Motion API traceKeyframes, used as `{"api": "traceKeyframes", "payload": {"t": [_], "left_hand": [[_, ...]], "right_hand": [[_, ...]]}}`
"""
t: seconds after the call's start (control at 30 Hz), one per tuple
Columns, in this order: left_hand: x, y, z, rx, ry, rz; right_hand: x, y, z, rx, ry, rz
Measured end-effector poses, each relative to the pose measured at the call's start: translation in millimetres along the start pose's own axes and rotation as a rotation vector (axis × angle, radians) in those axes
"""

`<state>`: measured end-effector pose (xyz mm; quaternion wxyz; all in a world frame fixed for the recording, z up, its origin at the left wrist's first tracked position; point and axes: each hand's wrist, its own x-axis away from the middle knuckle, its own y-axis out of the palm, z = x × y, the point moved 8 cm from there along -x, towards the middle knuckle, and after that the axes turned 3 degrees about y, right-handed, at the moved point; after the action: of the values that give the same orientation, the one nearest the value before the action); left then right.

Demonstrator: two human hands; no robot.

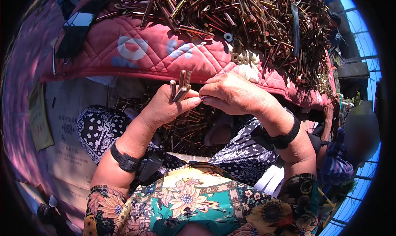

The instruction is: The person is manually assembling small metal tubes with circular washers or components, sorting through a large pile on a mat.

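evidently, this is fine work at the fingertips. the bare left hand [165, 106] is wrapped around a small bunch of slim, coppery, threaded metal bolts [180, 94], their ends standing up past the thumb, just in front of the near edge of a red-pink quilted fabric cover [154, 59]. the bare right hand [233, 92] meets the left thumb with its own thumb and fingers drawn together; a purplish spot shows there, but i cannot tell whether this grip pinches anything.

to do this well, the left grip is best kept firm low on the shafts, so the bunch does not fan apart, while the right works lightly, adjusting from the fingers rather than the wrist. round metal probably rolls easily against skin, so steady thumb pressure should help.

the held bolts are rod-like, with finely ridged threads catching the sun. beyond them, a jumbled heap of brassy-brown metal bolts [255, 19] looks hard and glossy against the padded, diamond-stitched cover. flat, pale, ring-shaped washers [235, 57] lie beside a rumpled, cream-coloured soft thing [249, 72], and a dark, narrow, flat strip [295, 29] rests on the heap.
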<state>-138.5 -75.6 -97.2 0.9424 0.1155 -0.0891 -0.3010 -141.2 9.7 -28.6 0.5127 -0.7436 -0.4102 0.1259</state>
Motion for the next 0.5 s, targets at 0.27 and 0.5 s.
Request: {"api": "traceKeyframes", "payload": {"t": [0.27, 0.5], "left_hand": [[3.0, -23.4, -9.1, 0.256, -0.134, 0.178], [4.2, -33.6, -14.2, 0.427, -0.179, 0.279]], "right_hand": [[-8.2, -63.8, 133.1, -0.266, 0.383, 0.737], [-44.2, -58.2, 127.6, 0.242, 0.284, 0.664]]}}
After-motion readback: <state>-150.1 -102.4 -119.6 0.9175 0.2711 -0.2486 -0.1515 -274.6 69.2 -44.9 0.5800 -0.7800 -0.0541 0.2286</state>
